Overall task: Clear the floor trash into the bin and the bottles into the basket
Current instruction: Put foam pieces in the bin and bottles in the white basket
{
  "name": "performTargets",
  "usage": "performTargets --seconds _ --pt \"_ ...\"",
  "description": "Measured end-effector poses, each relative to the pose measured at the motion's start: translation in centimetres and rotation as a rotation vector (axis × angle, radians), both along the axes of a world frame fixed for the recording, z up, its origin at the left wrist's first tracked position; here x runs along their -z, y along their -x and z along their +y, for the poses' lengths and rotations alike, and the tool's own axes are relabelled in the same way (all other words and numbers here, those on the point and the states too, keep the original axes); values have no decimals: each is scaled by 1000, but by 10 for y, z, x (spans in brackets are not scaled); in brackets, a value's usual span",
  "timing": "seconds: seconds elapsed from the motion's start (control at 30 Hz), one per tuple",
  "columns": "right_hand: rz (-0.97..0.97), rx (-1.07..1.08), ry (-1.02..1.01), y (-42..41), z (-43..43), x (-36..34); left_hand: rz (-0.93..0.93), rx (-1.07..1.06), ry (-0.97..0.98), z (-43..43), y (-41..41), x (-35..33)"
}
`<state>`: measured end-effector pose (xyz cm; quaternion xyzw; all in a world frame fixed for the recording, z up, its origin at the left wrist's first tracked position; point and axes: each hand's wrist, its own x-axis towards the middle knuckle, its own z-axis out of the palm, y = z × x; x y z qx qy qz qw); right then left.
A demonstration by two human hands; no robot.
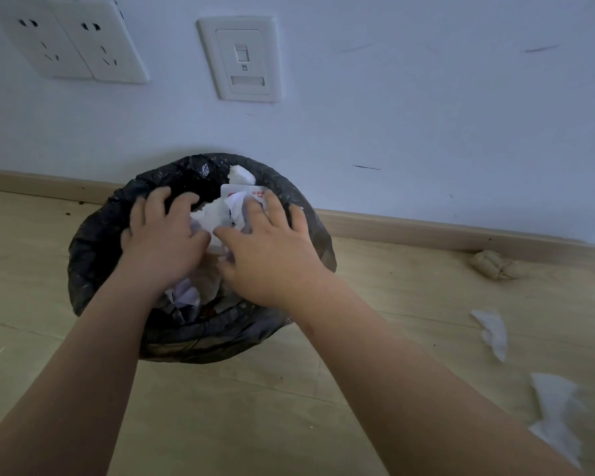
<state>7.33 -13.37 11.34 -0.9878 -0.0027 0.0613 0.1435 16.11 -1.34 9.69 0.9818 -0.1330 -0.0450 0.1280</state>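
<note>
Trash, crumpled white paper, fills the black-lined bin under both hands. The right hand presses on it with fingers spread flat. The left hand bends its fingers over the wad; whether it grips, I cannot tell. The bin stands on a pale wood-look floor against a white wall with sockets. Two torn tissues and a brown wad lie well to the right.

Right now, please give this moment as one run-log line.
step: packing down bin | left hand, right hand: on white paper | floor: far tissue, near tissue, brown wad | bottles, basket: unseen
</note>
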Motion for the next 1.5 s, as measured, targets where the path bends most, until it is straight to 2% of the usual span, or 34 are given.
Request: performTargets --seconds 0.17,0.3,0.47,0.53,0.6,0.67,0.8,0.93,1.07,1.17,1.27,1.33,1.5 --pt "-102 137 -242 18 -30 -13 -177 155 145 -19 11 -19" --pt "-116 303 -306 43 -68 -9 -364 412 397 -52 37 -23" --pt "-8 496 -251 98 -121 16 -394 714 510 -113 95 -2" --pt "79 536 -215 133 -137 34 -306 866 513 -135 121 18" --pt "220 514 -154 170 -147 55 -134 968 453 -148 148 45" --pt "364 467 -107 206 -150 75 8 1062 307 -152 171 80" --pt "586 409 -119 269 -142 111 320 1164 -203 -141 210 134" --pt "643 333 -36 300 -120 140 344 1311 -430 -125 225 160" --pt "584 390 5 298 -114 155 282 1289 -482 -122 218 169" --pt "529 510 -18 284 -123 155 250 1128 -459 -126 206 168" --pt "465 724 -122 269 -138 157 226 918 -406 -134 188 164" --pt "462 836 -211 263 -146 161 225 863 -374 -140 175 161" --pt "394 993 -421 248 -169 166 310 701 -229 -154 154 153"
